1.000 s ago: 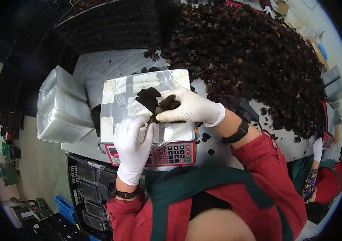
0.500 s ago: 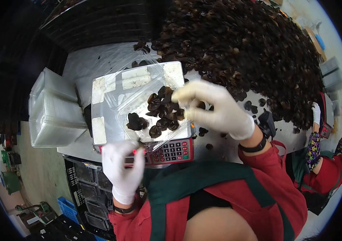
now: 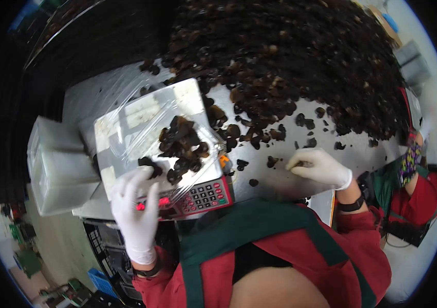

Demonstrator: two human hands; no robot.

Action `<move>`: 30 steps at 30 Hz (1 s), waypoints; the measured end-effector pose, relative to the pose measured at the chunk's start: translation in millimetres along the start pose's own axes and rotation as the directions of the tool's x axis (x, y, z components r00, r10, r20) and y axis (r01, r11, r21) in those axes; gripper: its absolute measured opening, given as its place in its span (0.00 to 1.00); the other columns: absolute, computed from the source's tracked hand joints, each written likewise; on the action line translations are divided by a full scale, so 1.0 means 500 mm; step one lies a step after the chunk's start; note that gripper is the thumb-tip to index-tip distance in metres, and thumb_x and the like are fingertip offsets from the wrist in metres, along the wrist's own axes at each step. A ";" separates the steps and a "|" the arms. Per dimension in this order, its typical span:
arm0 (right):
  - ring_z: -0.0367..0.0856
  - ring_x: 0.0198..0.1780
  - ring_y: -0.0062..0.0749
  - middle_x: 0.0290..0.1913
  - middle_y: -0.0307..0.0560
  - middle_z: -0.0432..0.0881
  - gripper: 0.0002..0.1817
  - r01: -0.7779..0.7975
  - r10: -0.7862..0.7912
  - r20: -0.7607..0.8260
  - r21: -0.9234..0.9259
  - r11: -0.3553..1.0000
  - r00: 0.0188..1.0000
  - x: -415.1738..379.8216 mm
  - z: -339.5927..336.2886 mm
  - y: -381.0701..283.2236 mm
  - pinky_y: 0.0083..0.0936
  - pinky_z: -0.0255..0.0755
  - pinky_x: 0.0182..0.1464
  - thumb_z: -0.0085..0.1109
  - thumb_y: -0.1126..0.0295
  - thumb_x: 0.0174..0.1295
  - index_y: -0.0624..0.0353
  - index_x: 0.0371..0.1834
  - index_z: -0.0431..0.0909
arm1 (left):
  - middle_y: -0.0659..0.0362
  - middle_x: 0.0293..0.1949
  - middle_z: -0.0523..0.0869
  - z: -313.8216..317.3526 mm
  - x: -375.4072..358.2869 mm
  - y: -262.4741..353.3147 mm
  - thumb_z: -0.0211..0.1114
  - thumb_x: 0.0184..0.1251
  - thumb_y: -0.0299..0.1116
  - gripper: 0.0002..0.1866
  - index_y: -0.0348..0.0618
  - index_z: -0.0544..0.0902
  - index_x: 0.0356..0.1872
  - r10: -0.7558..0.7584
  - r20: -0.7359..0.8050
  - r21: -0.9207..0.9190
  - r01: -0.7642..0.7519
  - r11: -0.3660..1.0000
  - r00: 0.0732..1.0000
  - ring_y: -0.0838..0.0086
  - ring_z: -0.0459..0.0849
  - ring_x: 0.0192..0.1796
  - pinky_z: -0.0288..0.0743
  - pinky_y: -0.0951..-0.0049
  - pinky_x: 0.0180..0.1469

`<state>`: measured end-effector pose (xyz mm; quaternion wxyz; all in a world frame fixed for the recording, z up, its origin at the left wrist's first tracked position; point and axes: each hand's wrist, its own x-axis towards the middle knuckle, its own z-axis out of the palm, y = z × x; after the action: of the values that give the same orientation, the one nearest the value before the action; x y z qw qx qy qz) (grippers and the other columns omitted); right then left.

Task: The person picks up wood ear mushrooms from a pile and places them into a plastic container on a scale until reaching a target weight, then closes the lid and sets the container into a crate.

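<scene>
The left hand [image 3: 135, 205] grips the clear tray [image 3: 169, 146] (its near edge) on the scale [image 3: 198, 194]; right hand [image 3: 318, 167] pinches a mushroom piece [image 3: 299, 164], bare table [image 3: 280, 179] just left.

Your single head camera looks steeply down, close over the bench [image 3: 280, 179], with fisheye-curved edges.

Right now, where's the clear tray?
Head view, left of centre: the clear tray sits on the scale, holding dark mushrooms, with the left hand at its near edge.
</scene>
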<state>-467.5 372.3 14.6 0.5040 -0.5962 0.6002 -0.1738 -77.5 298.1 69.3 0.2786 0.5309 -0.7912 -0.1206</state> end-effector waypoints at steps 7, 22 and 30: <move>0.79 0.55 0.48 0.55 0.48 0.82 0.22 -0.063 -0.077 -0.236 -0.534 0.843 0.969 -0.066 -0.074 0.082 0.38 0.75 0.57 0.67 0.67 0.54 0.53 0.54 0.82 | 0.56 0.49 0.83 0.039 0.027 -0.021 0.69 0.55 0.20 0.21 0.45 0.82 0.51 0.054 0.143 0.286 -0.094 0.954 0.988 0.59 0.79 0.52 0.68 0.63 0.59; 0.79 0.53 0.40 0.58 0.43 0.78 0.20 0.155 -0.614 -0.363 -0.763 0.627 0.700 0.330 0.011 0.096 0.34 0.81 0.46 0.69 0.62 0.52 0.46 0.50 0.81 | 0.54 0.46 0.82 0.082 0.032 -0.014 0.67 0.63 0.23 0.17 0.44 0.81 0.53 0.015 0.087 0.242 -0.036 0.970 0.996 0.58 0.79 0.51 0.70 0.62 0.56; 0.85 0.36 0.30 0.36 0.41 0.84 0.07 0.387 -0.456 -0.690 -0.268 0.882 0.563 0.322 -0.056 0.096 0.25 0.79 0.38 0.66 0.68 0.56 0.53 0.38 0.85 | 0.54 0.47 0.81 0.075 0.027 -0.023 0.67 0.63 0.23 0.18 0.44 0.80 0.55 0.040 0.084 0.206 -0.056 0.977 0.996 0.57 0.78 0.52 0.70 0.61 0.57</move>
<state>-480.8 228.9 -76.5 0.1366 -0.6214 0.5978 -0.4878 -93.8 277.1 37.1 0.1926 0.5326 -0.8226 -0.0517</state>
